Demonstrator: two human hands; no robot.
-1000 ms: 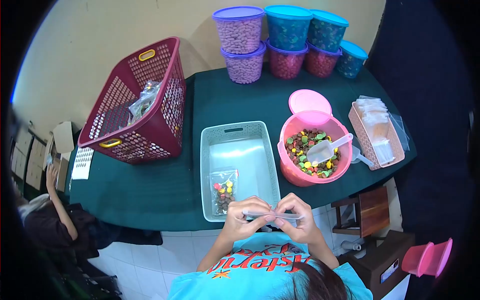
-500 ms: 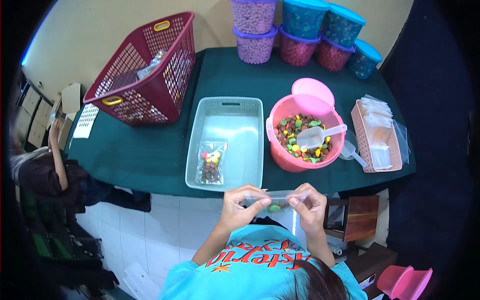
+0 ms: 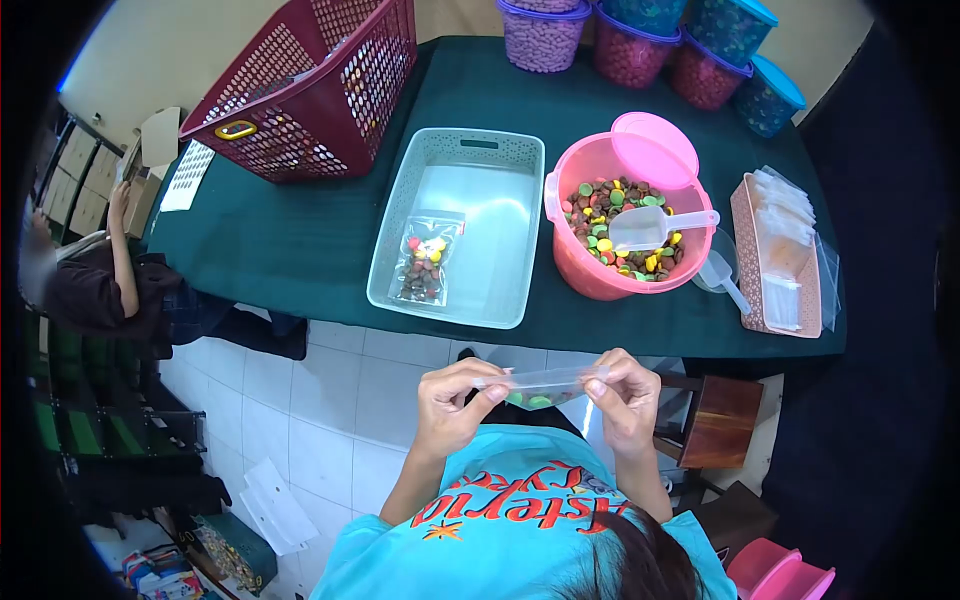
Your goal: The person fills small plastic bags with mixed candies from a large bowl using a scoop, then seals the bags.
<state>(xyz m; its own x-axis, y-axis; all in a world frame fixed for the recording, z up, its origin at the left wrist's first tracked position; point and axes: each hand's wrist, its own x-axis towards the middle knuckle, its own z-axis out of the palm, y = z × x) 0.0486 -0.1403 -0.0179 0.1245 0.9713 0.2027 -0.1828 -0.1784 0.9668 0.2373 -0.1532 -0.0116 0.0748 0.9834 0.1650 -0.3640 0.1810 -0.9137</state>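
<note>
Both hands pinch the top edge of a clear plastic bag [image 3: 545, 382], stretched between them in front of the shirt. Green and other coloured candies show through it. My left hand [image 3: 452, 408] grips the left corner between thumb and fingers. At the right corner, my right hand [image 3: 626, 402] does the same. Beyond the hands, a pale green tray [image 3: 500, 280] holds a filled bag of coloured and brown candies [image 3: 428, 260]. To its right stands a pink tub [image 3: 590, 265] of candies [image 3: 600, 215], with a clear scoop [image 3: 640, 229] lying on top.
A maroon basket [image 3: 340, 130] stands at the back left of the green-covered table [image 3: 260, 240]. Lidded candy tubs [image 3: 630, 50] line the back. A pink basket [image 3: 750, 240] with plastic bags and a second scoop [image 3: 722, 280] lie right. Another person [image 3: 100, 290] is at the far left.
The camera view has tilted down, so the table items appear higher. Both hands still hold the bag's top edge, now a little more spread apart.
</note>
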